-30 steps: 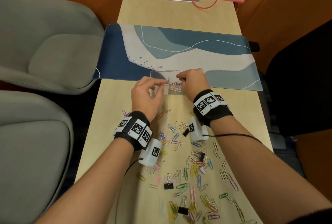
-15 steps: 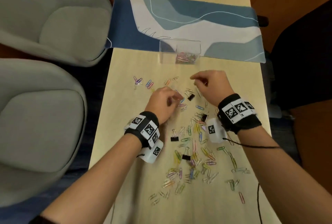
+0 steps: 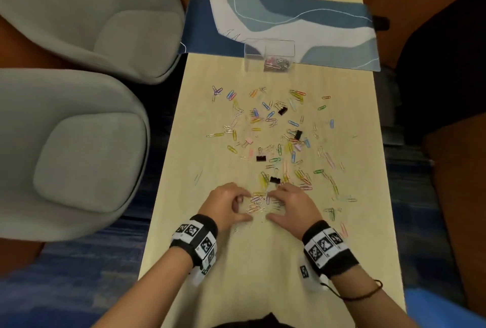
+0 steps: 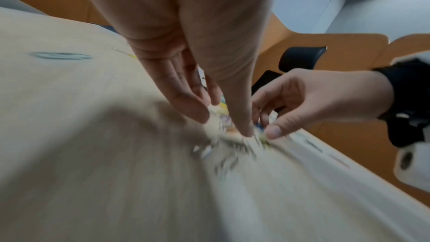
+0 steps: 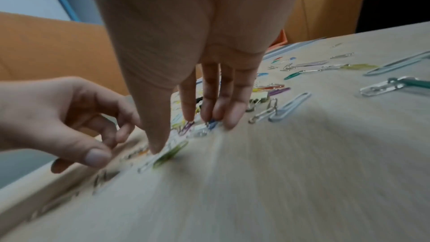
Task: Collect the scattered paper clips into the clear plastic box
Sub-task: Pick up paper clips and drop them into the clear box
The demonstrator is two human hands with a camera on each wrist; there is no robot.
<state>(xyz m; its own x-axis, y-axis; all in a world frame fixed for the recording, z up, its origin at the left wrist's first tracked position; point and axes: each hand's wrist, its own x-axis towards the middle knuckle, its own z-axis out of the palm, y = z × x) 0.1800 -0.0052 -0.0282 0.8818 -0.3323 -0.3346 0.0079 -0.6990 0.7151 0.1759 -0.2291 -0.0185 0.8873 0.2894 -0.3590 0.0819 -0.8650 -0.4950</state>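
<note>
The clear plastic box (image 3: 269,49) stands at the desk mat's near edge, with a heap of clips (image 3: 277,63) in its right end. Coloured paper clips (image 3: 265,128) lie scattered over the wooden table (image 3: 184,196). Near the front, my left hand (image 3: 243,206) and right hand (image 3: 273,205) face each other around a small pile of clips (image 3: 259,203). In the left wrist view the left hand (image 4: 223,122) has its fingertips down on the table by blurred clips. The right hand (image 5: 186,132) presses straight fingers onto clips. The left hand (image 5: 104,146) looks loosely curled and holds nothing visible.
Several black binder clips (image 3: 274,180) and a pink one (image 3: 248,142) lie among the paper clips. A blue and white desk mat (image 3: 289,20) crosses the table behind the box. Two grey chairs (image 3: 79,157) stand left of the table, a dark chair (image 3: 447,65) right.
Both hands have drawn back from the box to the near end of the table and closed in on a pile there. The head view has tilted down.
</note>
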